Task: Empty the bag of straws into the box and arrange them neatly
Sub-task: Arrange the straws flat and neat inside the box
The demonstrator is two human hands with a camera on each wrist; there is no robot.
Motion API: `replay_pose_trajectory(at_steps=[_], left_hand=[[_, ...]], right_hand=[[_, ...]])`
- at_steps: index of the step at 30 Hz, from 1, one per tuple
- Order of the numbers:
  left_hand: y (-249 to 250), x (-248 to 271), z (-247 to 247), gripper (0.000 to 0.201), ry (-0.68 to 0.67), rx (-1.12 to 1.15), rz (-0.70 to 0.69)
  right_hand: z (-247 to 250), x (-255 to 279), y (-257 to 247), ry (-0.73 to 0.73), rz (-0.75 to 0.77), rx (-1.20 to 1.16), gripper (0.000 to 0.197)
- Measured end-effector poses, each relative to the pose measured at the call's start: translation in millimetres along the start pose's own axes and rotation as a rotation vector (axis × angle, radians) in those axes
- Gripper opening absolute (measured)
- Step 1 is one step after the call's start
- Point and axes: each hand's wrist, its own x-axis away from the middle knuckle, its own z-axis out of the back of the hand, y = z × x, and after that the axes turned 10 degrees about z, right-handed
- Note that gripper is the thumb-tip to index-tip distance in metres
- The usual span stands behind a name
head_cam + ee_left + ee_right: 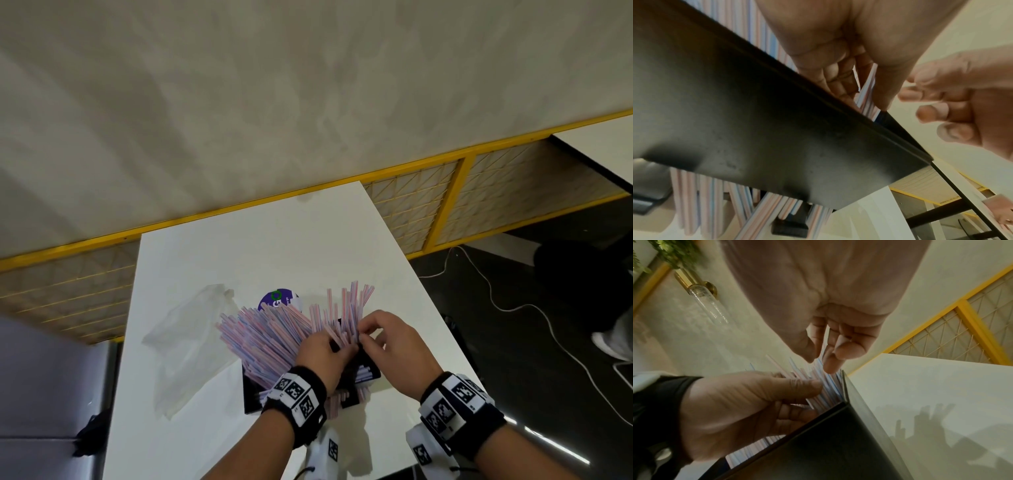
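Note:
A black box (251, 394) stands on the white table (212, 260), stuffed with pink, blue and white striped straws (267, 335) that fan out to the left and far side. My left hand (337, 344) reaches into the box and grips a bunch of straws between thumb and curled fingers (838, 81). My right hand (363, 334) is just to its right and pinches a few upright straws (824, 386) between thumb and fingertips (832, 365) above the box's rim (844, 386). The empty clear plastic bag (188, 339) lies crumpled to the left of the box.
A round purple label or lid (279, 299) lies behind the box. A yellow-framed mesh fence (462, 192) runs behind the table. To the right, a white cable (534, 308) trails over the dark floor. A grey surface (41, 377) sits at the left.

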Motion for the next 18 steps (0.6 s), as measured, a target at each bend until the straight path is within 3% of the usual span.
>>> replay_pose_trajectory(at_steps=[12, 18], left_hand=[[4, 3, 16, 0.044, 0.185, -0.193, -0.091], [18, 18, 29, 0.019, 0.145, -0.033, -0.181]], right_hand=[[-10, 7, 5, -0.092, -0.042, -0.026, 0.025], [-14, 6, -4, -0.122, 0.018, -0.03, 0.024]])
